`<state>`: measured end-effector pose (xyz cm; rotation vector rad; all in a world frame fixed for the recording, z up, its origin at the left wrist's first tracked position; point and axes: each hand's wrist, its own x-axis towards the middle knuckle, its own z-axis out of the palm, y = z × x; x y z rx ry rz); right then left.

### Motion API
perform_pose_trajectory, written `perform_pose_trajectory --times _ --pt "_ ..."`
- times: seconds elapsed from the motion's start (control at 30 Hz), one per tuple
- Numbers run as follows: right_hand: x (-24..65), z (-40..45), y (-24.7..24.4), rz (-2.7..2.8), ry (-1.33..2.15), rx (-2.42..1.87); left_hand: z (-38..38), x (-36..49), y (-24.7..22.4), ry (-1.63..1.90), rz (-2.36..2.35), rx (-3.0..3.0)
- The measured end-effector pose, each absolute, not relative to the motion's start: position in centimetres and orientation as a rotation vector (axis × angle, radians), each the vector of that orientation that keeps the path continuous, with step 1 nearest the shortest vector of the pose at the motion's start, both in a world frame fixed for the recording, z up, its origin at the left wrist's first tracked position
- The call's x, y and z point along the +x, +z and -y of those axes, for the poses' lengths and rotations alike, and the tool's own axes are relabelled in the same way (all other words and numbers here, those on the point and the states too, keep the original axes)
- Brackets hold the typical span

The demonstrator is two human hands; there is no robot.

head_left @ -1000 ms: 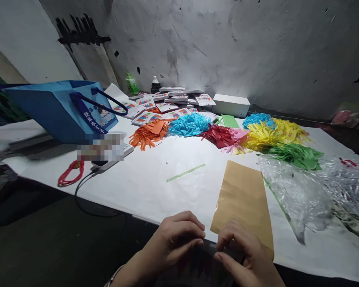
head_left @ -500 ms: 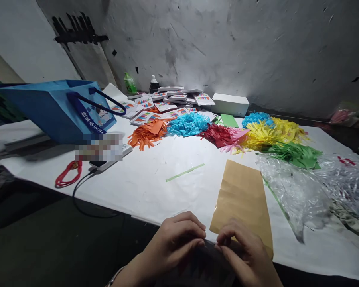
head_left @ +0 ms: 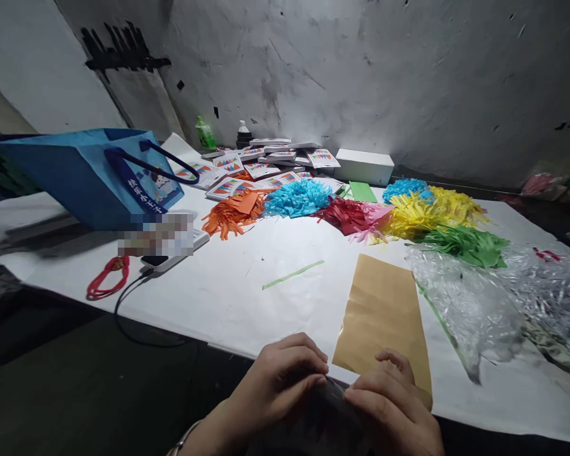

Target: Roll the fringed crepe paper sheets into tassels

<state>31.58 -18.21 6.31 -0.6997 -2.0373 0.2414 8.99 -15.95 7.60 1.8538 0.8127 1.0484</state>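
Both hands are at the table's near edge, at the bottom of the view. My left hand (head_left: 289, 373) is closed, its fingertips pinching the upper edge of a clear plastic packet (head_left: 323, 421) that shows faint coloured triangles inside. My right hand (head_left: 396, 402) is closed on the same edge, a small gap to the right, with its fingers bent over. The packet's lower part hangs in shadow below the tabletop. A brown paper sheet or envelope (head_left: 384, 310) lies just behind my right hand. A thin green strip (head_left: 293, 275) rests on the white table cover (head_left: 237, 285).
Orange (head_left: 232, 212), blue (head_left: 299, 197), red (head_left: 346, 215), yellow (head_left: 415, 212) and green (head_left: 468, 246) paper fringes lie across the middle. Behind are flat printed packs (head_left: 266, 161) and a white box (head_left: 365, 166). Clear plastic (head_left: 470, 304) lies right; a blue bag (head_left: 85, 177) and power bank (head_left: 178, 253) left.
My right hand has turned over, its fingers now curled over the packet's edge with the knuckles up. My left hand has barely moved.
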Motion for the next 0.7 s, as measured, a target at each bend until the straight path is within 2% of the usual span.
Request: perform_pose_trajectory --times 0.3,0.5,0.7 --pt "30.3 18.7 5.3 1.774 -0.048 -0.625 16.1 9.1 7.6 1.055 -0.789 1.831" --pt "31.5 18.8 6.6 1.989 0.079 -0.668 16.0 9.4 7.7 1.062 -0.797 1.821" --pt "31.5 19.1 5.9 1.937 0.005 -0.65 15.9 9.4 7.5 1.046 -0.806 1.834"
